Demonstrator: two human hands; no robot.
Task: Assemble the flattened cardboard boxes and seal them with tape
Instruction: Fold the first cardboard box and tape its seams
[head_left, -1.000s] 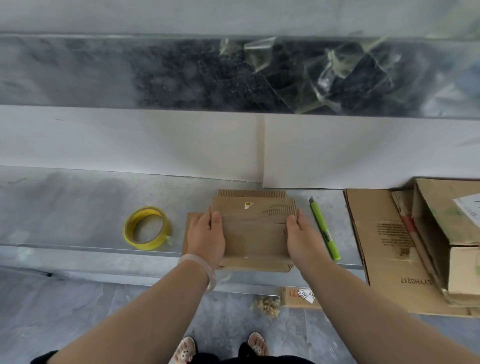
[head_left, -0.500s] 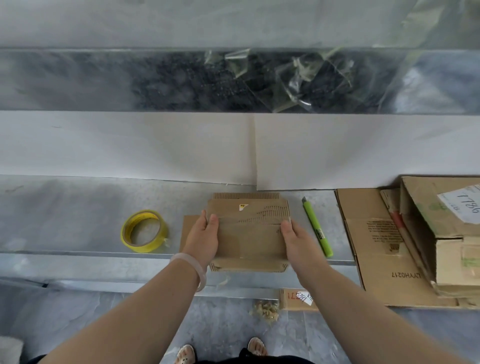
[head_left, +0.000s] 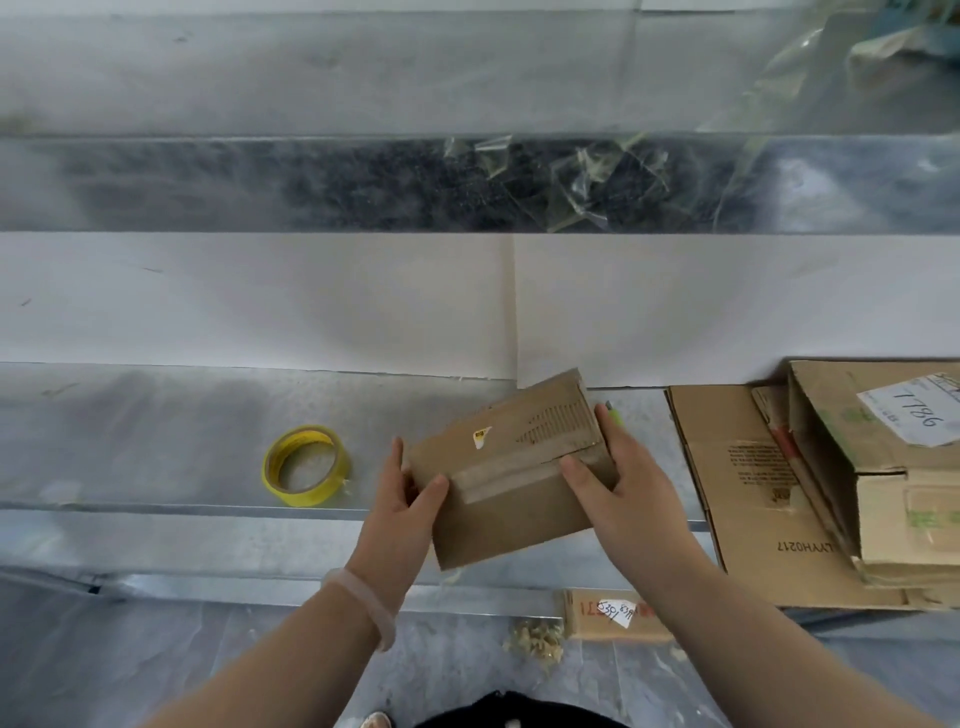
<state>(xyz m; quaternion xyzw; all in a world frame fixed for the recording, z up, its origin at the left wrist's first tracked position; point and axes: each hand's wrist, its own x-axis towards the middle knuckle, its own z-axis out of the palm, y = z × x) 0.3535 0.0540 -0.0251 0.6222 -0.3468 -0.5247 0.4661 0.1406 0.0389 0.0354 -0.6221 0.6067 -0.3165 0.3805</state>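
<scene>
**Small taped box gripped over the desk's front edge**

A yellow tape roll (head_left: 304, 465) lies flat on the desk (head_left: 156, 431) to the left of the box, well apart from it. To the right lies a flattened cardboard sheet (head_left: 737, 499) printed with dark text. Partly on top of it sits a larger box (head_left: 883, 467), creased and bearing a white label marked 1786. The tip of a green tool (head_left: 615, 414) shows just behind the right hand (head_left: 628, 483), the rest hidden.

The desk is grey and dull like metal, backed by white paper panels (head_left: 260, 301). Crumpled clear film (head_left: 587, 182) lies on the ledge above. On the grey floor below are a labelled cardboard scrap (head_left: 613, 616) and pale shavings (head_left: 535, 639).

The small cardboard box (head_left: 509, 499) is brown and skewed, its right end farther away, with torn corrugation showing and a tape strip across its top. The left hand (head_left: 400, 504), wrist ringed by a pale bracelet (head_left: 363, 603), clasps the left end with its thumb on top. The right hand's fingers (head_left: 605, 421) curl round the right end, thumb pressed on the tape.
</scene>
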